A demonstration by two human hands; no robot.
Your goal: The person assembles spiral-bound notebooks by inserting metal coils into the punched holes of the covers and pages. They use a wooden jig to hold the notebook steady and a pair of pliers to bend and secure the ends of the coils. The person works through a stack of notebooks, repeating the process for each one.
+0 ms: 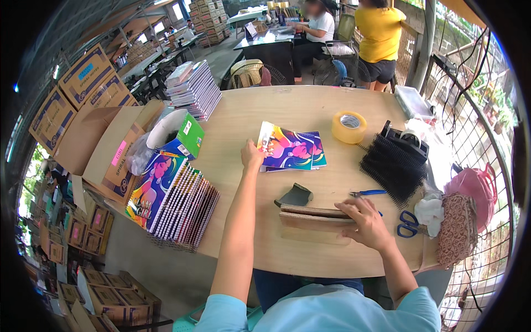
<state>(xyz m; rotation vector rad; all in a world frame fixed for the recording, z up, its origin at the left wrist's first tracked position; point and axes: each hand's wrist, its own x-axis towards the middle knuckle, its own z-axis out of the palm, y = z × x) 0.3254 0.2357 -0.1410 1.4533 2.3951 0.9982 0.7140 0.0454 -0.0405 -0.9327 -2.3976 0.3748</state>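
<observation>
My left hand point(253, 154) pinches the left edge of a small pile of colourful notebook covers point(293, 148), which lies flat at the middle of the table. My right hand point(367, 222) grips the right end of a wooden block point(312, 222) with a slot along its top, thumb in front and fingers over the upper edge. Just behind the block sits a dark grey scrap point(296, 195). Blue-handled pliers point(369, 192) lie partly behind my right fingers. Further right rests a heap of black spiral coils point(391, 169). Blue-handled scissors point(408, 224) lie beside my right hand.
Spiral notebooks point(180, 207) are stacked at the left edge, near an open carton point(110, 149) and a green-and-blue box point(188, 138). Another notebook stack point(193, 91) stands behind. A tape roll point(349, 127), a pink bag point(470, 191) and a patterned pouch point(458, 229) occupy the right. Two people are beyond the table.
</observation>
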